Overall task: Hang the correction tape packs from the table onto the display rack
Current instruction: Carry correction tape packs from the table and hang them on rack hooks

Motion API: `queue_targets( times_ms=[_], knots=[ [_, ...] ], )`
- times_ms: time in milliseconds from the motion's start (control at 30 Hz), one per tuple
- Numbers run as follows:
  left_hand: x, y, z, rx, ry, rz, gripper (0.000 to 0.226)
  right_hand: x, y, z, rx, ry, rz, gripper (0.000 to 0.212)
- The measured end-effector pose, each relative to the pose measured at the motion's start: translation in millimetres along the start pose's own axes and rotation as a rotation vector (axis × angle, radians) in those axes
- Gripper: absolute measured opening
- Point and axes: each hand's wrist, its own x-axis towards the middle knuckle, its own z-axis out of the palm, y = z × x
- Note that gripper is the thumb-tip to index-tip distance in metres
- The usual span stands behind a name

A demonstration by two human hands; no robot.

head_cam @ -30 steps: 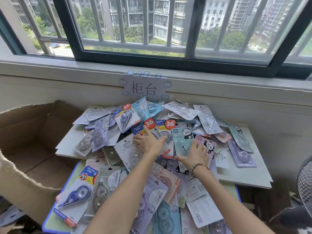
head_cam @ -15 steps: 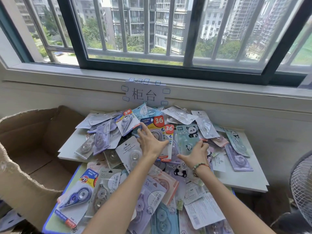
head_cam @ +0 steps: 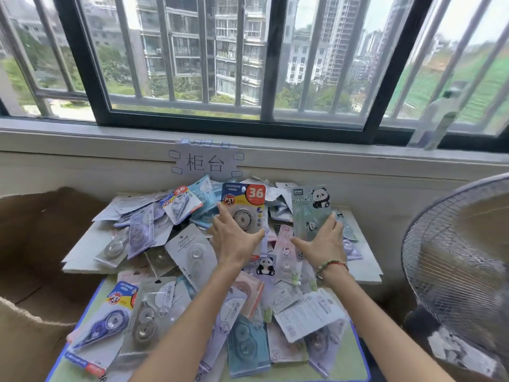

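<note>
This looks like a room in a high-rise flat set up as a makeshift stationery counter. A wide dark-framed window with grey metal bars (head_cam: 203, 51) looks out on tall apartment blocks from well above ground. Taped to the pale wall below the sill is a white paper sign with handwritten characters (head_cam: 205, 162). Under it a white desk (head_cam: 80, 257) is heaped with carded blister packs of correction tape (head_cam: 176, 274). A brown cardboard box (head_cam: 35, 238) stands at the left, a grey wire-guard electric fan (head_cam: 462, 260) at the right.

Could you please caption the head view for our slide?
Left hand and right hand lift two correction tape packs from the pile.
</note>
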Motion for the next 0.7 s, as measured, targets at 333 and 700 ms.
queue_targets(
  times_ms=[333, 700],
  knots=[
    [-126.8, 21.4, -6.4, -0.109, -0.190, 0.301, 0.126, -157.5, 68.3, -87.7, -0.040, 0.359, 0.353, 0.121],
    [-348.6, 102.8, -2.7, -0.275, -0.523, 0.670, 0.121, -385.7, 176.5, -219.5, -0.115, 0.712, 0.750, 0.119]
  ],
)
